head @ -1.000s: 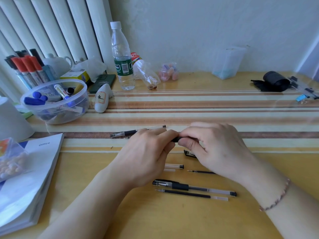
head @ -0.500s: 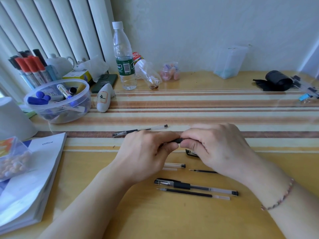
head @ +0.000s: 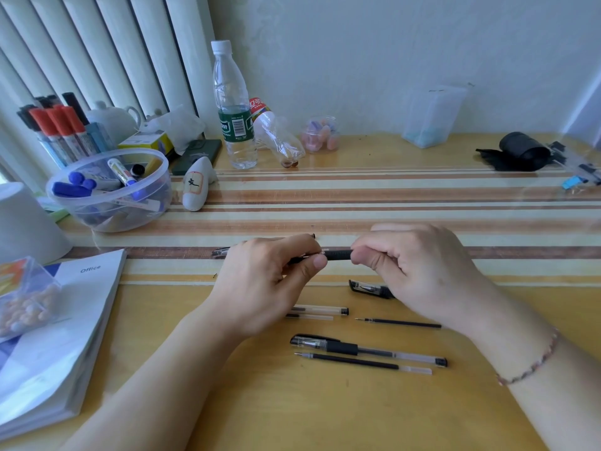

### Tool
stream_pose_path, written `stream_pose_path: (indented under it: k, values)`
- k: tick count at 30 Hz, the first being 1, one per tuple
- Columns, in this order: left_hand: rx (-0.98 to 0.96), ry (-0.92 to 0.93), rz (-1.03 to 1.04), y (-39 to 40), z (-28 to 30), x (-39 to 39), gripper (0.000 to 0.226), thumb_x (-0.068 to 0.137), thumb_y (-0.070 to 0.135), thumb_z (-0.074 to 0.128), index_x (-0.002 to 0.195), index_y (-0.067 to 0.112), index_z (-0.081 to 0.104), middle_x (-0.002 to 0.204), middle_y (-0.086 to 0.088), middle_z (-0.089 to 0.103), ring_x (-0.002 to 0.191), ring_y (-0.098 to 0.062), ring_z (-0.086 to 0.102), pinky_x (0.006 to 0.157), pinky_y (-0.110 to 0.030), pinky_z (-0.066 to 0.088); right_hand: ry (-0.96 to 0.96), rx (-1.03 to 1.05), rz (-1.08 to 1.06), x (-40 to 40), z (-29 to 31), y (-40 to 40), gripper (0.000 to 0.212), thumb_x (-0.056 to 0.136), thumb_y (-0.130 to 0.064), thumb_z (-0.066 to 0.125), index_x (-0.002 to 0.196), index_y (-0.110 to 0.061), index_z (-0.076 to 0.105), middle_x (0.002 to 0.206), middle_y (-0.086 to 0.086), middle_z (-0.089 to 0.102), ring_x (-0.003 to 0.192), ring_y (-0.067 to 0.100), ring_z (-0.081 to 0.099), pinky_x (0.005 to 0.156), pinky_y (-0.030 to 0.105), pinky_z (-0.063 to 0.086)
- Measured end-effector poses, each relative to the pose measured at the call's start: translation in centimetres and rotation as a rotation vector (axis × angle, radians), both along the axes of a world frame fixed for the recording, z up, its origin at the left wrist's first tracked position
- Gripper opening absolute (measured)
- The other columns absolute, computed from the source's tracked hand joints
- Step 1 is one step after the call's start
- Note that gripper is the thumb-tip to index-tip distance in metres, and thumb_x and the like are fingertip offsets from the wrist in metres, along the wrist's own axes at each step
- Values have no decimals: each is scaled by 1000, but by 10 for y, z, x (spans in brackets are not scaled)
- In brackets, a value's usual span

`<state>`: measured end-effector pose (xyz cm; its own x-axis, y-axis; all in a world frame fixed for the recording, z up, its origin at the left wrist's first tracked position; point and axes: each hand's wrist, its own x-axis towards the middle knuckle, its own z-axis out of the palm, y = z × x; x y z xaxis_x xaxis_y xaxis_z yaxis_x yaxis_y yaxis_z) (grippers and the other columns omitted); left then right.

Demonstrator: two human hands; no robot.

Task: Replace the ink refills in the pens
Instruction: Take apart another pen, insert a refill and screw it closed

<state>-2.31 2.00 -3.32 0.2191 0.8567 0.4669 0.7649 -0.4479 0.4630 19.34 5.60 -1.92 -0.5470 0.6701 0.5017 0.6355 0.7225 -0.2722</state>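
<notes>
Pen of slim clear plastic with a black ribbed rubber sleeve (head: 336,255), held level just above the wooden striped worktop (head: 390,196), spanning the gap between both hands. Light and stiff by the look of it, smooth and likely slippery along the clear barrel, thin enough to flex or crack if bent hard; best taken on the ribbed rubber, where fingers find purchase, with the other grip on the barrel close to the joint.

Left hand (head: 266,281) curled palm-down, thumb and forefinger pinched tight on the barrel end, remaining fingers folded under. Right hand (head: 419,265) likewise curled, thumb pressed against the end of the rubber sleeve, fingers wrapped over whatever lies beyond; tip end hidden inside that fist. Both grips closed on the same pen, wrists low, forearms angled inward from the near edge. Judged as twisting or pulling the front section from the barrel, though impossible to tell which.

Lying on the worktop nearer the body: a second capped clear pen with black sleeve (head: 367,349), a long dark ink refill with a clear tail (head: 361,361) just beside it, a shorter thin dark refill (head: 398,323) further up, an empty clear barrel with black end plug (head: 320,310), and a loose black pen cap (head: 369,288) partly under the right hand. Another clear pen (head: 222,252) peeks out beyond the left hand.
</notes>
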Motion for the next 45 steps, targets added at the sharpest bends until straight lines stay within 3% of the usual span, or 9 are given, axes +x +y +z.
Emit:
stream_pose_path:
  k: [8, 16, 21, 23, 25, 32, 38, 42, 45]
  values:
    - [-122, -208, -68, 2, 0, -5, 41, 93, 47, 49, 67, 16, 56, 50, 7, 37, 46, -10, 33, 45, -32, 29, 203, 99, 24, -6, -1, -2, 12, 79, -34, 75, 84, -23, 78, 74, -10, 72, 60, 16, 65, 49, 33, 50]
    - [-277, -397, -144, 1, 2, -2, 41, 91, 41, 56, 62, 14, 66, 48, 7, 32, 45, -12, 27, 46, -26, 22, 232, 136, 1, -7, -5, 1, 20, 72, -27, 81, 73, -16, 64, 75, -5, 67, 62, 22, 63, 48, 36, 49]
    - [-274, -424, -147, 3, 2, -2, 45, 92, 46, 52, 61, 16, 66, 50, 1, 30, 46, -18, 26, 47, -30, 22, 103, 62, -6, -8, 2, -5, 29, 81, -51, 63, 85, -22, 64, 79, -15, 63, 60, -1, 49, 49, 23, 43]
    - [-250, -416, -139, 3, 3, -2, 43, 94, 42, 52, 63, 15, 65, 50, -1, 30, 46, -15, 27, 47, -29, 23, 72, -5, 10, -5, 0, -4, 37, 90, -57, 46, 90, -27, 68, 73, -14, 67, 60, 1, 57, 51, 26, 48]
    - [-235, -416, -133, 4, 3, -2, 45, 92, 45, 49, 63, 14, 64, 54, -16, 33, 51, -28, 30, 50, -36, 24, 62, -15, 13, -3, -2, -2, 50, 96, -57, 33, 85, -28, 72, 57, -7, 65, 48, 11, 57, 44, 31, 48]
    - [-205, -465, -119, 6, 4, -3, 49, 90, 49, 49, 63, 11, 64, 52, -21, 33, 51, -34, 30, 48, -37, 24, 179, -28, -29, -8, 0, -5, 21, 75, -43, 70, 83, -25, 63, 63, -30, 49, 49, -4, 47, 51, 19, 36]
    - [-171, -464, -77, 8, 4, -9, 24, 89, 28, 59, 71, 15, 70, 52, 1, 44, 47, -9, 33, 47, -22, 28, 37, -18, -65, -4, 3, -5, 18, 78, -35, 74, 89, -26, 63, 68, -30, 49, 58, -18, 49, 53, 7, 28]
    - [-143, -601, 76, 13, 6, -17, 25, 86, 28, 59, 69, 13, 68, 47, 5, 38, 47, -12, 31, 48, -25, 28, 36, -82, -205, 17, 10, 11, 12, 83, -25, 71, 90, -25, 62, 76, -20, 62, 68, -2, 59, 60, 29, 52]
    - [-132, -621, 125, 15, 5, -19, 25, 91, 24, 61, 71, 12, 69, 49, 1, 37, 49, -15, 32, 53, -30, 31, 45, -125, -381, 34, 13, 23, 13, 84, -24, 71, 85, -28, 58, 80, -12, 62, 69, 7, 56, 60, 25, 43]
